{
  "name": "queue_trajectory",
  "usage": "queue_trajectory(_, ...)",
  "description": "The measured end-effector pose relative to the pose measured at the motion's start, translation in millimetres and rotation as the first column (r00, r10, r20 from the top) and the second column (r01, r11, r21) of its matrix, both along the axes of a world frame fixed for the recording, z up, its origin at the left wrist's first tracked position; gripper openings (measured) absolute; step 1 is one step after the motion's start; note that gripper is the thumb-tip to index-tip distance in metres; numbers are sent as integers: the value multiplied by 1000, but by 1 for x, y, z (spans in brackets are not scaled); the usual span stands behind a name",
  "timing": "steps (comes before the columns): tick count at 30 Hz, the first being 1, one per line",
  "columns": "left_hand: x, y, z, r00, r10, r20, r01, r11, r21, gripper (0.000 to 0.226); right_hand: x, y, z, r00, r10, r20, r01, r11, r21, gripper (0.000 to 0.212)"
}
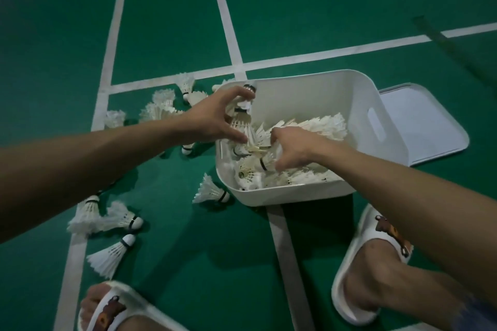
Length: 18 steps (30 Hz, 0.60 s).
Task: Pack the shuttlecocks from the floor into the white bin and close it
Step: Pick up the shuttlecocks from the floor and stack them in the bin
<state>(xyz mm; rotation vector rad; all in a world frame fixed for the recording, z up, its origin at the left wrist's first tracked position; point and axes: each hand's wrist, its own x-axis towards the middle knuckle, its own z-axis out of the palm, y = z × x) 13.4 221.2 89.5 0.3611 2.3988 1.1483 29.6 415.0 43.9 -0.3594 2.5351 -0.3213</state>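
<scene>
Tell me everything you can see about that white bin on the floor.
The white bin looks like smooth plastic, rectangular with rounded corners and a cut-out handle slot in its right wall. It stands upright and open on the green court floor, part-filled with white feathered shuttlecocks. Both hands reach in: the left hand over its left rim, the right hand among the pile.

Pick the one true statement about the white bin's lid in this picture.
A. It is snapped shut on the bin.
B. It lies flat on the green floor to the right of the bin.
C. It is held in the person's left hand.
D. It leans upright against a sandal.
B: the lid lies flat on the green floor, right of the open white bin, and neither hand touches it.
</scene>
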Motion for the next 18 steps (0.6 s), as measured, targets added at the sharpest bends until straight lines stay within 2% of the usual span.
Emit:
queue_trajectory(3, -5, 3, -5, 995, -71, -65, 66, 995, -80, 80, 2, -16, -11, 997, 53, -58, -51, 998, 37, 69)
queue_trajectory(7, -6, 1, -11, 994, -73, -87, 64, 992, -107, 82, 3, -27, -27, 989, 116, -87, -108, 991, 85, 80)
queue_trajectory(10, -6, -4, -11, 994, -62, -89, 54, 994, -94, 83, 2, -24, -30, 997, 63, 40, -65, 997, 43, 85)
queue_trajectory(13, -5, -3, -6, 994, -53, -92, 46, 996, -73, 82, 0, -20, -31, 991, 91, 95, -97, 994, 58, 83)
queue_trajectory(18, -4, -1, -2, 997, -56, -47, 53, 997, -62, 81, -3, -29, -32, 999, 46, 5, -46, 998, 30, 71)
